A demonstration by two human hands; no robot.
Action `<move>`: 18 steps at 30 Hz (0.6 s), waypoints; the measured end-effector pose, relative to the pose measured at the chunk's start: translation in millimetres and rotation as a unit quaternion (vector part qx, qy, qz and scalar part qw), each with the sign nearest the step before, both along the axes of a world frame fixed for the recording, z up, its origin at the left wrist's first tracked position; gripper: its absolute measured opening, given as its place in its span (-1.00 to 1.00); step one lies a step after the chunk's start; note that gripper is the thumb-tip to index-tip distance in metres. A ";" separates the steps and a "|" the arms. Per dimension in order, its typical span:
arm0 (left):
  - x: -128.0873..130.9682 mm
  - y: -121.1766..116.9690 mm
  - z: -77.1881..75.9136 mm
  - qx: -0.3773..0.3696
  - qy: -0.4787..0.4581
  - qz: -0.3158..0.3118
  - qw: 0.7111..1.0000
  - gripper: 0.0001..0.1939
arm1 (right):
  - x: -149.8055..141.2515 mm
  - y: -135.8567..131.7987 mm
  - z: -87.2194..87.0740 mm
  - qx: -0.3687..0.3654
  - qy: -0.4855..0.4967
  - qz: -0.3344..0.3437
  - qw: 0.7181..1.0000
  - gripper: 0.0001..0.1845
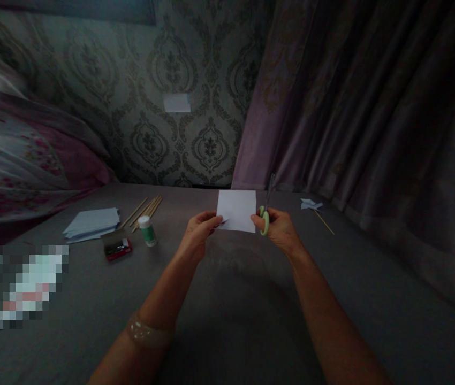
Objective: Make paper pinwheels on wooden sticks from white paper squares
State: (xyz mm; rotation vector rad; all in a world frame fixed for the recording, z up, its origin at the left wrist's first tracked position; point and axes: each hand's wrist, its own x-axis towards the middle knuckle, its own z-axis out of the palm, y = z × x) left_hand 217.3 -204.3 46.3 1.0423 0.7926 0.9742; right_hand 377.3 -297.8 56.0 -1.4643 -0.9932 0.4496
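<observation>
Between my two hands a white, nearly square sheet of paper (236, 206) is held up over the grey surface. My left hand (200, 232) pinches its lower left edge between thumb and fingers, where a small corner of paper lifts. The thumb of my right hand (281, 227) presses on the lower right edge. That same hand also holds scissors (265, 220) with light green handles, their blades pointing up and away from the paper. Some of the fingers are hidden behind the sheet.
To the left lie a stack of paper (93, 223), thin wooden sticks (149, 209), a green-and-white glue bottle (148, 232) and a small open red box (116, 247). A paper pinwheel (311, 204) on a stick lies to the right. Patterned wall and curtains (311, 107) stand behind.
</observation>
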 end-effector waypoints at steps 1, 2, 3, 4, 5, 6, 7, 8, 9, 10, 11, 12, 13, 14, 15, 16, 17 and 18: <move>-0.4 -0.7 0.6 -0.006 0.000 -0.018 1.000 -0.81 | 0.6 -0.6 0.1 0.001 0.002 0.000 1.000 -0.67; -0.9 -1.5 1.1 -0.011 0.002 -0.040 0.999 -0.81 | 1.2 -1.2 0.2 0.004 0.003 0.001 1.000 -0.67; -1.4 -2.2 1.3 -0.015 0.006 -0.062 0.998 -0.79 | 1.7 -1.7 0.2 0.007 0.005 0.003 1.000 -0.67; -1.8 -2.7 1.0 -0.016 0.014 -0.083 0.996 -0.77 | 2.4 -2.1 0.2 0.011 0.006 0.003 1.000 -0.67; -2.2 -2.9 0.3 -0.014 0.023 -0.101 0.995 -0.76 | 3.0 -2.3 0.2 0.013 0.006 0.001 1.000 -0.67; -2.3 -2.9 -0.9 -0.011 0.033 -0.116 0.993 -0.75 | 3.7 -2.3 0.2 0.013 0.003 0.000 1.000 -0.66; -2.2 -2.7 -2.3 -0.007 0.041 -0.128 0.991 -0.75 | 4.3 -2.3 0.4 0.013 -0.003 -0.003 1.000 -0.65; -1.8 -2.2 -3.9 -0.003 0.046 -0.134 0.990 -0.76 | 4.7 -2.3 0.8 0.016 -0.012 -0.011 1.000 -0.65; -1.3 -1.6 -5.3 -0.002 0.049 -0.132 0.990 -0.77 | 4.9 -2.6 1.6 0.024 -0.023 -0.029 0.999 -0.64; -0.7 -0.9 -6.3 -0.002 0.049 -0.120 0.992 -0.78 | 4.7 -3.1 2.8 0.038 -0.036 -0.058 0.997 -0.64; -0.1 0.0 -6.7 -0.006 0.045 -0.099 0.994 -0.80 | 3.9 -4.0 4.4 0.055 -0.049 -0.096 0.993 -0.63; 0.5 0.8 -6.4 -0.015 0.037 -0.071 0.997 -0.81 | 2.6 -5.2 6.2 0.070 -0.061 -0.134 0.987 -0.62; 0.8 1.7 -5.3 -0.030 0.027 -0.041 0.998 -0.82 | 0.5 -6.6 8.0 0.075 -0.068 -0.157 0.982 -0.62; 0.9 2.6 -3.7 -0.049 0.012 -0.015 0.999 -0.81 | -2.4 -8.0 9.6 0.065 -0.069 -0.154 0.984 -0.59; 0.7 3.5 -1.6 -0.070 -0.004 0.005 0.998 -0.79 | -6.2 -9.1 10.6 0.039 -0.061 -0.120 0.990 -0.56; 0.3 4.2 0.7 -0.091 -0.020 0.018 0.995 -0.76 | -10.7 -9.7 10.8 0.004 -0.044 -0.060 0.997 -0.51; -0.3 4.8 3.2 -0.111 -0.033 0.027 0.993 -0.74 | -16.0 -9.7 10.3 -0.036 -0.022 0.014 0.999 -0.46; -0.9 5.2 5.5 -0.128 -0.045 0.033 0.990 -0.72 | -21.6 -9.1 9.0 -0.072 0.002 0.087 0.994 -0.42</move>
